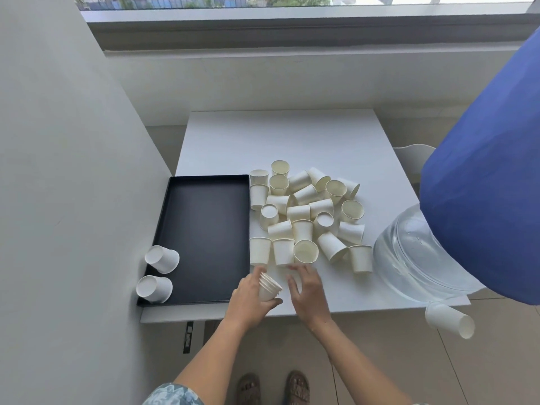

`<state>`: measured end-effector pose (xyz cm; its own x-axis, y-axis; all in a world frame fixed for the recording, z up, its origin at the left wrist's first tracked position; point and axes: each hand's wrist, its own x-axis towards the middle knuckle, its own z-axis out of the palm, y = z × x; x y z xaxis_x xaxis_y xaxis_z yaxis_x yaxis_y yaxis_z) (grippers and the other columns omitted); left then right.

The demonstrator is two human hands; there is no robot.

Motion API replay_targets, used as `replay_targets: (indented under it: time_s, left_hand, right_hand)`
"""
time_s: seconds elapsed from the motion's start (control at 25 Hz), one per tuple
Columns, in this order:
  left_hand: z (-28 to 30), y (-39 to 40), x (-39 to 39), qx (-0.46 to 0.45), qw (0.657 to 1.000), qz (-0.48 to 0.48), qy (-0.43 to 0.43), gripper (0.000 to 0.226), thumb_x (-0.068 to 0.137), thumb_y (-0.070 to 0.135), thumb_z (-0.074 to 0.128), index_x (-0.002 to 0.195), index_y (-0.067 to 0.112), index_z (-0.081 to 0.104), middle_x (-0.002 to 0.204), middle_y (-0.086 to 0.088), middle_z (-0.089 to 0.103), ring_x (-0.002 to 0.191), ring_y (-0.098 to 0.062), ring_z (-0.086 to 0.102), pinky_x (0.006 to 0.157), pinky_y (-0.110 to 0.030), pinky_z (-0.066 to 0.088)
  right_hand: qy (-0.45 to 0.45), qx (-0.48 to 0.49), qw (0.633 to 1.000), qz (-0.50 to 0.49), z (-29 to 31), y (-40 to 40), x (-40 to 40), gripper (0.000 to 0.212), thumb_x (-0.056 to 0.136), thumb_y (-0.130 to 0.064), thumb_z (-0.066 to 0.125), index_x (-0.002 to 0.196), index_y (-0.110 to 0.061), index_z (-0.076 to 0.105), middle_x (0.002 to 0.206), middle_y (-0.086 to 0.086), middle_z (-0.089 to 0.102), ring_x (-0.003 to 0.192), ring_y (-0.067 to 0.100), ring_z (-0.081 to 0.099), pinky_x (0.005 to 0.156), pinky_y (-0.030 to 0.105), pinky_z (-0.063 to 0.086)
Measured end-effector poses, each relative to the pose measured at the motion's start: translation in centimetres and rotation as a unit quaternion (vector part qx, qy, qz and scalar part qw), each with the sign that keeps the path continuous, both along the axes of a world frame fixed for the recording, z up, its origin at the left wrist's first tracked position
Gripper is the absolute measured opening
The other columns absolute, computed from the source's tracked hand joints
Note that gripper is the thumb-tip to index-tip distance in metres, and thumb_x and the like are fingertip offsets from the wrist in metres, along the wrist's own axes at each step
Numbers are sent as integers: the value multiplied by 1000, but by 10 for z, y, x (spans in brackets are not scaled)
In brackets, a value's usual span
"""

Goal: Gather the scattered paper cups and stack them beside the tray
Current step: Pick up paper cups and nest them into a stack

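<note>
Several white paper cups (pixel 304 211) lie scattered in a heap on the white table (pixel 277 135), just right of a black tray (pixel 204 229). My left hand (pixel 248 299) holds a small nested stack of cups (pixel 269 287), tilted, near the table's front edge beside the tray's right side. My right hand (pixel 306 290) is open with fingers spread, just right of the stack and just below the nearest cups in the heap. Two cups (pixel 159 271) lie on their sides at the tray's front left corner.
A clear water bottle (pixel 409 252) lies at the table's right front, under a large blue shape (pixel 482 185). One cup (pixel 450 320) is off the table's right front corner. A grey wall stands on the left. My sandalled feet are on the tiled floor below.
</note>
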<state>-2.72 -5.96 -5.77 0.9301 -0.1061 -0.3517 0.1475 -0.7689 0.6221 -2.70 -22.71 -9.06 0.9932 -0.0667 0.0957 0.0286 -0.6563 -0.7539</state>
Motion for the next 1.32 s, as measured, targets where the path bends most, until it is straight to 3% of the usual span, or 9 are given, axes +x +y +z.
replay_targets:
  time_s: [0.12,0.24,0.36,0.44,0.56,0.64,0.84,1.2,1.32]
  left_hand:
    - [-1,4,0,-32,999,13,19,65,75,49,80,118,36,33,110,6,54,106,-22,52,91,-43,50]
    - [-1,6,-4,-48,998,4,40,65,75,50,80,117,39,31,111,7,53,107,-18,51,89,-40,51]
    - [-2,9,-7,-49,998,14,48,77,76,48,80,134,38,30,122,4,53,117,-19,49,96,-38,48]
    - [-3,11,-7,-49,997,20,52,89,76,46,81,144,38,24,131,2,52,124,-20,48,101,-37,45]
    - [-2,12,-8,-51,997,27,54,97,76,43,83,149,37,19,140,3,51,126,-22,50,103,-39,45]
    - [-1,12,-8,-55,997,32,53,102,76,39,83,152,38,15,143,4,50,128,-22,50,104,-39,45]
    - [3,8,-8,-60,997,30,47,104,75,36,84,146,46,8,135,8,53,121,-23,55,99,-44,49]
    - [6,4,-7,-59,997,23,33,123,77,39,82,153,41,-15,146,2,49,124,-25,56,94,-43,52]
    - [7,4,-6,-70,997,21,30,121,78,41,80,153,43,-14,143,2,53,119,-25,59,92,-42,53]
  right_hand:
    - [49,-193,980,-24,-3,-16,22,49,89,-5,57,136,-16,54,133,1,58,129,24,48,109,34,35]
    - [73,-325,943,24,-7,-31,36,58,91,1,48,146,-18,46,141,-1,55,142,23,38,122,35,18]
    - [82,-399,911,63,-10,-41,43,53,92,2,45,140,-22,49,137,-4,58,144,19,37,124,37,8]
    - [71,-412,907,55,-8,-44,43,46,89,4,50,125,-24,58,125,-5,63,136,20,46,123,35,10]
    - [-27,-362,931,-20,-5,-43,35,30,76,7,74,91,-20,70,87,-2,69,96,24,68,109,33,26]
    - [-99,-296,947,-70,-3,-35,28,25,76,3,79,87,-17,71,80,-2,68,85,24,69,100,34,33]
    - [-138,-139,970,-142,12,-1,15,17,89,-2,69,103,-13,70,92,-1,70,92,23,66,96,35,41]
    - [-69,84,994,-19,14,35,-18,26,98,1,50,116,-13,64,109,-5,66,101,17,60,92,33,48]
    - [-32,137,990,21,10,32,-21,29,101,-3,47,119,-21,63,117,-13,65,111,10,61,95,23,48]
